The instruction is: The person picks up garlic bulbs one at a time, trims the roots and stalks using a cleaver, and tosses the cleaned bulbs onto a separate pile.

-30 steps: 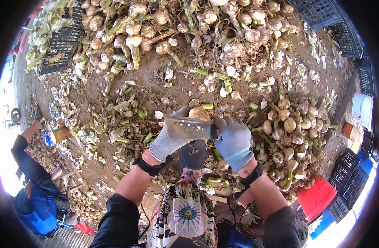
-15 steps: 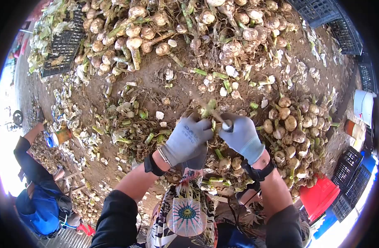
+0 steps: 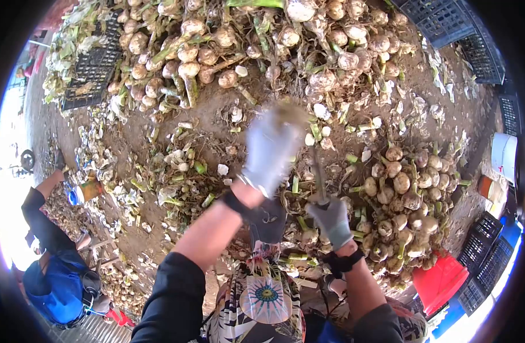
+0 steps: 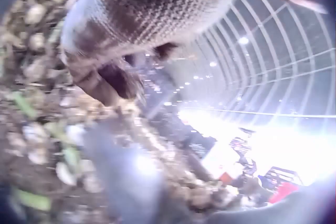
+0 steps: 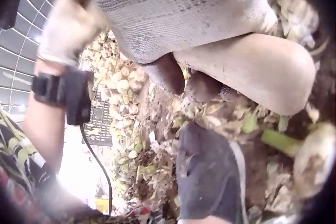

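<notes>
Right hand (image 3: 331, 220) is gripping the handle (image 5: 252, 71) of a bladed tool; fingers are wrapping round it, palm down. Blade (image 3: 318, 171) is pointing away from the wearer, standing over the littered ground (image 3: 208, 123), right of the left hand.

Left hand (image 3: 271, 146) is reaching forward, ahead of the right, the two hands staying apart. Its fingers are curling in the left wrist view. Motion blur is heavy: a brownish thing (image 3: 290, 114) is showing at the fingertips, probably a bulb, but can't tell whether the hand is clamping on it.

Garlic-like bulbs: big heap (image 3: 188, 54) is lying across the far side, many with stems and roots attached. Second heap (image 3: 402, 183) is lying right of the right hand. Cut green stem pieces (image 3: 200, 167) and pale skins are scattering the soil between and left.

Grey shoe (image 3: 268, 220) is sitting between the wrists, near side. Black crate (image 3: 90, 77) is standing far left, more crates (image 3: 437, 23) far right. White bucket (image 3: 504, 157) and red container (image 3: 440, 274) are standing on the right. Another person (image 3: 62, 286) in blue is working at the left edge.
</notes>
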A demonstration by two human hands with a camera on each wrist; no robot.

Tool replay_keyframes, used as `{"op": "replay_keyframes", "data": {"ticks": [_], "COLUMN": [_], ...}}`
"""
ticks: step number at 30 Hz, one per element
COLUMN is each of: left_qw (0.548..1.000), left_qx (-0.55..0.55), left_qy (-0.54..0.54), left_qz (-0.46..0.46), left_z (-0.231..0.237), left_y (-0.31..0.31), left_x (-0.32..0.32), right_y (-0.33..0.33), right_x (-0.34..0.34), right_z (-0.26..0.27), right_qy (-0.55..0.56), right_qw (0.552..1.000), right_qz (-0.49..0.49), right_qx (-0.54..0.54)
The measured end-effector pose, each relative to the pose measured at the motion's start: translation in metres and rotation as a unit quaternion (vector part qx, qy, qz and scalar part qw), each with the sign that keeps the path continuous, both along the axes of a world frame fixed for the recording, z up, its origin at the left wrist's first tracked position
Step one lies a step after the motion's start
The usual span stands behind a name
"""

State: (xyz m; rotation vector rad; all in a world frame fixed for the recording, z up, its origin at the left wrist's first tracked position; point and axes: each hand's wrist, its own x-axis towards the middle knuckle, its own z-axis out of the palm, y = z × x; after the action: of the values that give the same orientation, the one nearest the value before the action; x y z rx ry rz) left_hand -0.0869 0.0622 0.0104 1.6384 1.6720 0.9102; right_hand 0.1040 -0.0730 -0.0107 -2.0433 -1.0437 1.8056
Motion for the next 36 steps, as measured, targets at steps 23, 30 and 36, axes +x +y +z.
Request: {"op": "replay_keyframes", "data": {"ticks": [23,30,36], "left_qw": [0.890,0.834,0.860], "left_qx": [-0.303,-0.247,-0.200], "left_qy": [-0.338,-0.494,-0.470], "left_qz": [0.038,0.004,-0.015], "left_z": [0.020,-0.027,-0.015], "left_y": [-0.060,-0.108,-0.111], "left_x": [-0.031,-0.059,-0.063], "right_y": [0.095,0.079,0.064], "right_x": [-0.042,-0.038,-0.041], "right_z": [0.055,0.075,0.065], "right_qy": [0.023,-0.211,-0.206], "right_qw": [0.965,0.826,0.850], "right_qz": [0.083,0.373,0.330], "right_qx": [0.247,0.365,0.355]}}
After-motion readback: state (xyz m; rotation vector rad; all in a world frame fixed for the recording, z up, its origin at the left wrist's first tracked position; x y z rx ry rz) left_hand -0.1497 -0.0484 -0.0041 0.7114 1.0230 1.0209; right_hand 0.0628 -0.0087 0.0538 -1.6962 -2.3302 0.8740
